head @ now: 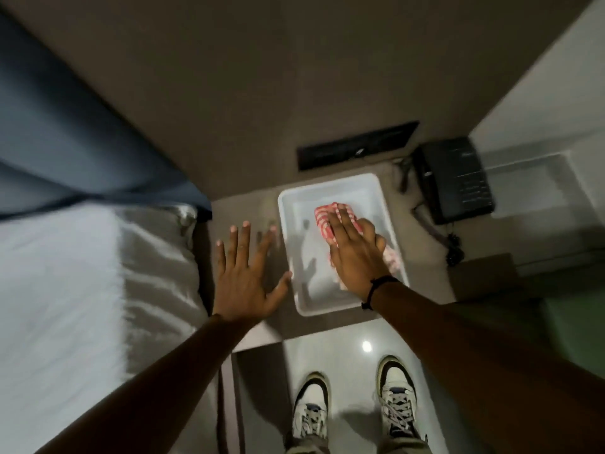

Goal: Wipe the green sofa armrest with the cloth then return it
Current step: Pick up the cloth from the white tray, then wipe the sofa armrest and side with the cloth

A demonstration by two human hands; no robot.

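Note:
A red-and-white striped cloth lies bunched in a white rectangular tray on a brown bedside top. My right hand lies over the cloth, fingers laid across it and thumb curled at its right side, hiding most of it. To the left of the tray, my left hand hovers with fingers spread, holding nothing; its thumb is at the tray's left rim. A dim green surface shows at the right edge; whether it is the sofa armrest I cannot tell.
A black desk telephone with its cord sits right of the tray. A black wall panel is behind it. A bed with pale sheets fills the left. My shoes stand on glossy floor tiles below.

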